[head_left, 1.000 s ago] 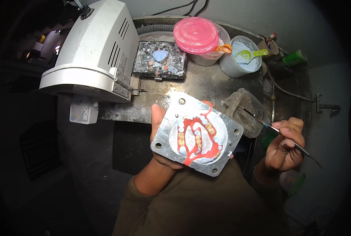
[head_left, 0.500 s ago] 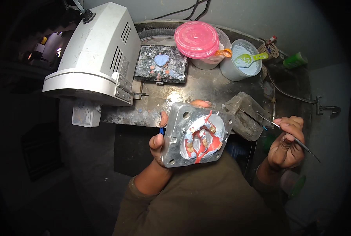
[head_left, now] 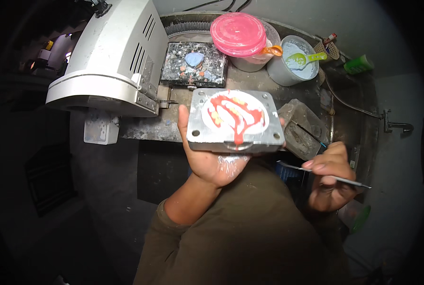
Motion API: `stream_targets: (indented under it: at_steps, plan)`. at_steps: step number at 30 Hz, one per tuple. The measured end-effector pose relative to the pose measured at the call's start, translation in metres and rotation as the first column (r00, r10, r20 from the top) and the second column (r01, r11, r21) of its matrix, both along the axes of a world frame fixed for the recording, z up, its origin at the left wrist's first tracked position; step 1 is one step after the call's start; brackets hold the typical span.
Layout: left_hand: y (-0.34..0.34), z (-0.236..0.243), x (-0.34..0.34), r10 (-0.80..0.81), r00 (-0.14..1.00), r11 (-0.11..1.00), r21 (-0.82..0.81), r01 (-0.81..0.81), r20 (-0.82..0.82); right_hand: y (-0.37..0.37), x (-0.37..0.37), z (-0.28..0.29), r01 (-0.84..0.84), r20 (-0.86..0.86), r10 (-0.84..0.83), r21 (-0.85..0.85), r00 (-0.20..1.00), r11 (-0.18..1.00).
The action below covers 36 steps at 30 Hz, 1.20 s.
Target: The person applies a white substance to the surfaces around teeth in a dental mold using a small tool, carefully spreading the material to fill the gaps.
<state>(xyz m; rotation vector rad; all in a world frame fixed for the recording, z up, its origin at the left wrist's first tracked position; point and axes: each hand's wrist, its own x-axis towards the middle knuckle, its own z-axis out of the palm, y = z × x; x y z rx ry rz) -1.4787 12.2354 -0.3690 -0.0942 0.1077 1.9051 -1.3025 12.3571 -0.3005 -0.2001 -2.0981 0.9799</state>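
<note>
Has levelled the flask [head_left: 273,124] since half a second ago, bringing it farther from the body, squaring its near edge to the chest and baring more of the palm below. Has lowered the right hand [head_left: 333,178] and drawn it closer to the flask, with the tool [head_left: 354,182] swung down to just in front of the clear tub [head_left: 311,149].

Supports the flask in the air before the chest on the left hand [head_left: 212,166], spread fairly wide beneath it, with thumb along its left side and the other fingers mostly hidden. Shows inside the flask a white disc [head_left: 225,115], a red layer [head_left: 257,116] and yellowish teeth [head_left: 216,116], washed out by glare. Pinches the tool in the nearly closed right hand, aiming its thin tip leftward, apart from the flask; too blurred to tell each finger.

Hides part of the bench [head_left: 288,95] behind the flask. Has at left the white machine [head_left: 110,52]; right of that, the black box [head_left: 171,71], bearing a blue lump [head_left: 194,60]; then the bucket [head_left: 288,73] of pale powder, and between, the pink lid [head_left: 238,33] over a jar [head_left: 247,64]. Includes, smaller, a green scoop [head_left: 319,56] in the bucket and an orange scoop [head_left: 276,50] beside the lid.
</note>
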Motion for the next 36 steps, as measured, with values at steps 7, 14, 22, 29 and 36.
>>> stream_targets:
  at_steps: [7,14,22,29,36]
  plan:
    - [-0.002,-0.004,0.004,0.175,0.982,0.979,-0.089,-0.181,-0.066,-0.018,-0.026,-0.010,-0.124,0.178,0.125,-0.017,0.976,0.992]
    - [-0.009,-0.009,0.004,0.194,0.981,0.980,-0.049,-0.193,0.026,-0.029,-0.038,-0.015,-0.183,0.157,0.183,-0.016,0.971,0.983]
    - [-0.017,-0.007,-0.001,0.235,0.966,0.972,-0.026,-0.234,0.109,-0.037,-0.047,-0.018,-0.180,0.150,0.171,0.052,0.974,0.982]
    - [-0.020,-0.004,-0.002,0.263,0.964,0.961,-0.098,-0.258,0.037,-0.040,-0.051,-0.017,-0.185,0.171,0.176,0.043,0.970,0.982]
    - [-0.020,-0.002,-0.001,0.270,0.963,0.954,-0.136,-0.266,0.011,-0.039,-0.048,-0.016,-0.189,0.170,0.188,-0.011,0.967,0.982]
